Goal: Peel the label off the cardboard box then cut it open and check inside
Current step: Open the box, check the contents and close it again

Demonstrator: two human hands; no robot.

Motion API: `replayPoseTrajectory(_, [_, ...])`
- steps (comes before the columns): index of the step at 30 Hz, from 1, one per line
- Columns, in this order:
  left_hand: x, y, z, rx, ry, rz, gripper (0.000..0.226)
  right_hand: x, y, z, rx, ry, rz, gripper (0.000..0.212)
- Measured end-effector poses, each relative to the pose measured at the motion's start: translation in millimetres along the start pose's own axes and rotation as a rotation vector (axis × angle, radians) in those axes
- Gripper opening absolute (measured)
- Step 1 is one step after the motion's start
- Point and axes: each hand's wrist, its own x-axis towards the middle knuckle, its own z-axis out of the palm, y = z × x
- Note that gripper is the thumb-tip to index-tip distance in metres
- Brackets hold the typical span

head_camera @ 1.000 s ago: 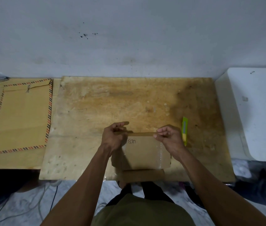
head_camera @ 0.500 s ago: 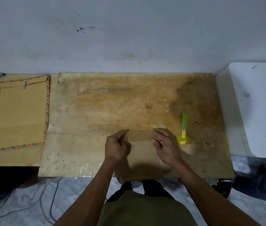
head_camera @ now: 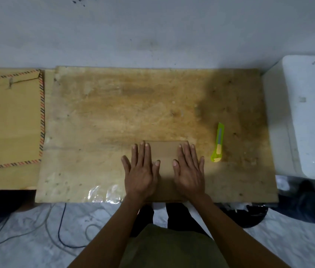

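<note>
A flat brown cardboard box lies on the wooden board near its front edge. My left hand rests flat on the box's left part, fingers spread and pointing away from me. My right hand lies flat on its right part in the same way. Neither hand grips anything. Most of the box is covered by my hands, and no label shows. A green and yellow utility knife lies on the board just right of my right hand, not touching it.
A large brown envelope with a striped border lies to the left on a lower table. A white appliance stands at the right. Clear plastic film sits at the board's front edge. Cables run on the floor below.
Both hands held the box's far edge with pinched fingers and the box stood tilted up. Now the box lies flat and both palms press down on it.
</note>
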Motion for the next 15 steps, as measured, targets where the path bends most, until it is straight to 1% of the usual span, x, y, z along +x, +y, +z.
replayPoseTrajectory(5, [46, 0, -15, 0.032, 0.055, 0.048, 0.064, 47, -9, -8, -0.067, -0.011, -0.035, 0.059])
replayPoseTrajectory(8, [57, -2, -12, 0.056, 0.057, 0.057, 0.064, 58, -12, -4, -0.069, 0.0, -0.035, 0.061])
replayPoseTrajectory(13, [58, -4, -6, 0.099, 0.061, 0.031, 0.066, 57, -12, 13, -0.113, 0.194, -0.029, 0.061])
replayPoseTrajectory(15, [61, -4, -4, 0.115, 0.064, 0.023, 0.067, 60, -11, 17, -0.134, 0.241, -0.042, 0.059])
